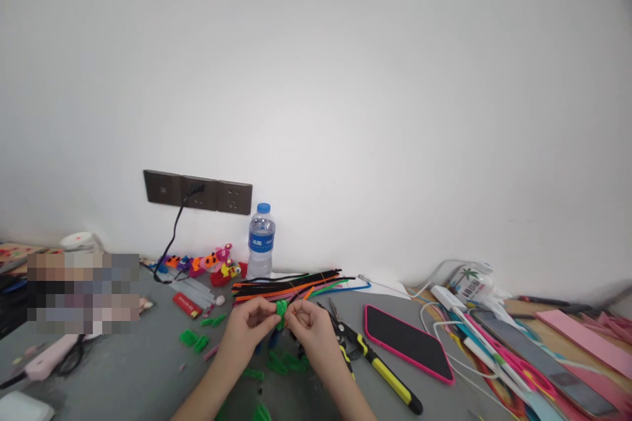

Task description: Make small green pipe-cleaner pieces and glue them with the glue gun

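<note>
Between the fingertips of both hands is a small folded piece of green pipe cleaner (281,313), held up over the grey table (143,368). My left hand (253,325) pinches it from the left. From the right, my right hand (309,323) grips it with thumb and forefinger. More green pipe cleaner pieces (194,339) lie left of my wrists, and others lie below my hands. Just behind my hands rests a bundle of coloured pipe cleaners (291,285). Pliers with yellow and black handles (390,378) lie right of my right hand, partly covered by it.
A water bottle (261,242) stands against the wall. Beside it sit colourful fuzzy figures (212,264) and a red box (187,305). A pink-edged phone (409,343) lies at the right, near white cables and craft strips. A pink corded tool (52,356) lies far left.
</note>
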Tool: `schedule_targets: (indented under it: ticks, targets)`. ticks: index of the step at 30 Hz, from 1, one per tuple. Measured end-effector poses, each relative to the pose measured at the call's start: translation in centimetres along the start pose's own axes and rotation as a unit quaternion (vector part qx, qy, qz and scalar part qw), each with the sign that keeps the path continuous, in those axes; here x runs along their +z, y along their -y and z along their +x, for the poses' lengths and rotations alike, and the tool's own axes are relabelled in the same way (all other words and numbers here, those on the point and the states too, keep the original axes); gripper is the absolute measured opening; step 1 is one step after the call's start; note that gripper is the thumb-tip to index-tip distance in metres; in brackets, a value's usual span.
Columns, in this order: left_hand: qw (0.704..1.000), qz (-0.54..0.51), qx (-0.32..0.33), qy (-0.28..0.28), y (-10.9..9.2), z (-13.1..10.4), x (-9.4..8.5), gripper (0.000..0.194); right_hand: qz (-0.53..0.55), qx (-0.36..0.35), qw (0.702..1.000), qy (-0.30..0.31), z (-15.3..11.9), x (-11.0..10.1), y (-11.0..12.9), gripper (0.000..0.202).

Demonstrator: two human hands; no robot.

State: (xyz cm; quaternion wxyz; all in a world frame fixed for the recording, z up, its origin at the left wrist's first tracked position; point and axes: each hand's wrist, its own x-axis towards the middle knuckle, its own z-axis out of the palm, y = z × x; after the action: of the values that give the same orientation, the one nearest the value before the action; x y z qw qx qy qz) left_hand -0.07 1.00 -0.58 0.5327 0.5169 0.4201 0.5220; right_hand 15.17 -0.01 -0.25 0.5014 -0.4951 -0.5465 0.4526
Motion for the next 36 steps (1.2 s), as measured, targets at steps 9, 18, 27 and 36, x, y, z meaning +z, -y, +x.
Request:
schedule_targets:
  ticks: [9,18,27,36]
  targets:
    - [1.0,0.005,0.009,0.001,0.3,0.1,-0.1,0.019,0.004,-0.012,1.0,-0.007,0.1,0.1,-0.6,0.03]
    - [1.0,0.01,0.009,0.003,0.8,0.2,-0.3,0.018,0.014,-0.012,1.0,-0.007,0.2,0.2,-0.7,0.032]
    - [1.0,0.008,0.02,0.006,1.1,0.1,-0.3,0.018,0.016,-0.011,1.0,-0.009,0.2,0.1,-1.1,0.032]
    - [1.0,-0.006,0.015,-0.001,1.7,0.4,-0.3,0.019,0.017,-0.012,1.0,-0.007,0.1,0.1,-0.8,0.03]
